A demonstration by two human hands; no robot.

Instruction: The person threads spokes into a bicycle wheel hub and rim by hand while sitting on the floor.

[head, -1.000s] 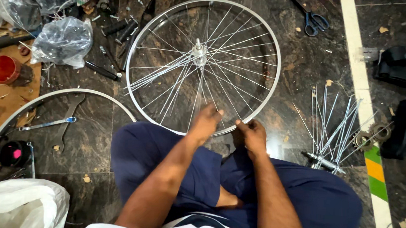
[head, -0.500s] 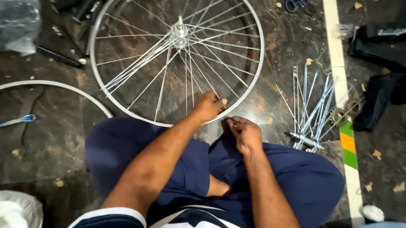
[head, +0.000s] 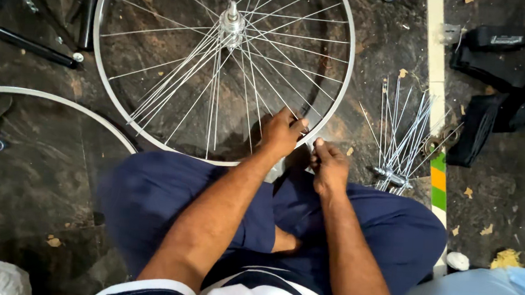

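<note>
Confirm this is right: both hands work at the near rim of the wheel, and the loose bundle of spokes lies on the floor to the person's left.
Wrong side. The head view shows the spokes on the person's right; both hands do work at the wheel rim.

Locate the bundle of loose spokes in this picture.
In the head view the bundle of loose spokes lies on the dark floor, right of the bicycle wheel and the right hand, beside the white floor stripe.

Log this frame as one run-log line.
left hand: on wheel rim | right hand: at rim, pinching | loose spokes: on floor
</note>
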